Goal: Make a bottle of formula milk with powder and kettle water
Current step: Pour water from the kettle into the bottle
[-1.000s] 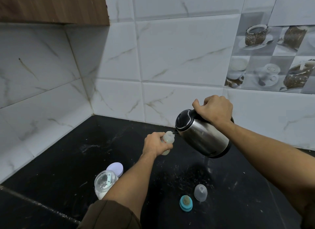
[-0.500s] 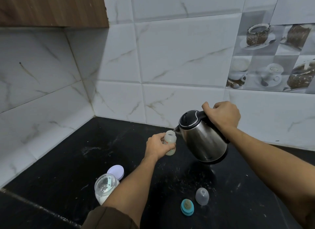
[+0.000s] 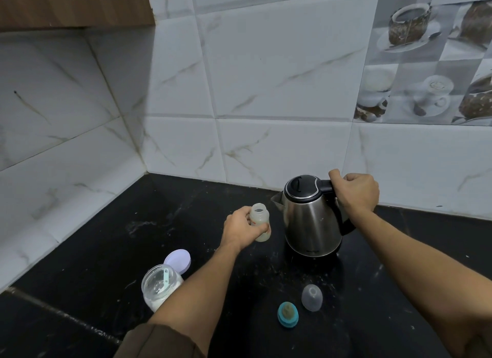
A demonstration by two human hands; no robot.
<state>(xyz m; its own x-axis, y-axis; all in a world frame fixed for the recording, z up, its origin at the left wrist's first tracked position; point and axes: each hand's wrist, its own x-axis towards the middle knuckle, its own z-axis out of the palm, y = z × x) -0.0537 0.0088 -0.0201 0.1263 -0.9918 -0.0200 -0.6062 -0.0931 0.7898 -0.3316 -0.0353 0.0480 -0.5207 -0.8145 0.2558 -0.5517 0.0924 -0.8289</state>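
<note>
My left hand (image 3: 241, 231) grips a small translucent baby bottle (image 3: 260, 220), open at the top and standing on the black counter (image 3: 111, 240). Just right of it a steel kettle (image 3: 308, 221) with a black lid stands upright on the counter, its spout toward the bottle. My right hand (image 3: 355, 193) holds the kettle's black handle. A glass jar of white powder (image 3: 159, 285) with a pale green scoop inside stands open at the lower left, partly behind my left forearm.
The jar's lilac lid (image 3: 178, 259) lies behind the jar. A teal teat ring (image 3: 288, 313) and a clear bottle cap (image 3: 311, 297) lie near the counter's front. Tiled walls close the corner at left and back. Powder specks dot the counter.
The kettle has gone from tilted with its spout at the bottle's mouth to upright, and has come down onto the counter. The bottle has come down with my left hand.
</note>
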